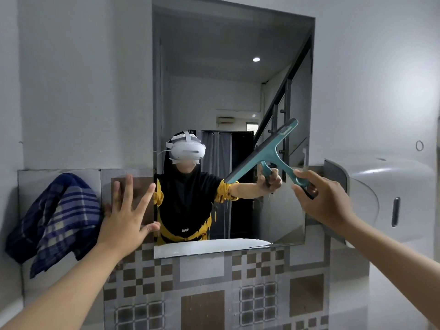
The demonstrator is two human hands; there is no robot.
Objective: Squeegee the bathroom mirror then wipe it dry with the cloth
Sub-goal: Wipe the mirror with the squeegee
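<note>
The tall rectangular mirror point(233, 75) hangs on the wall ahead and reflects me and the room behind. A teal squeegee point(266, 152) lies slanted against its lower right area, blade running from lower left to upper right. My right hand point(321, 198) is shut on the squeegee's handle. My left hand point(127, 217) rests flat with fingers spread on the tiled wall at the mirror's lower left edge, thumb touching the glass. A blue checked cloth point(54, 220) hangs on the wall just left of that hand, apart from it.
A white wall dispenser point(390, 198) juts out right of the mirror, close to my right forearm. Brown and grey patterned tiles point(202, 294) cover the wall below the mirror. A small ring hook point(419, 145) sits on the right wall.
</note>
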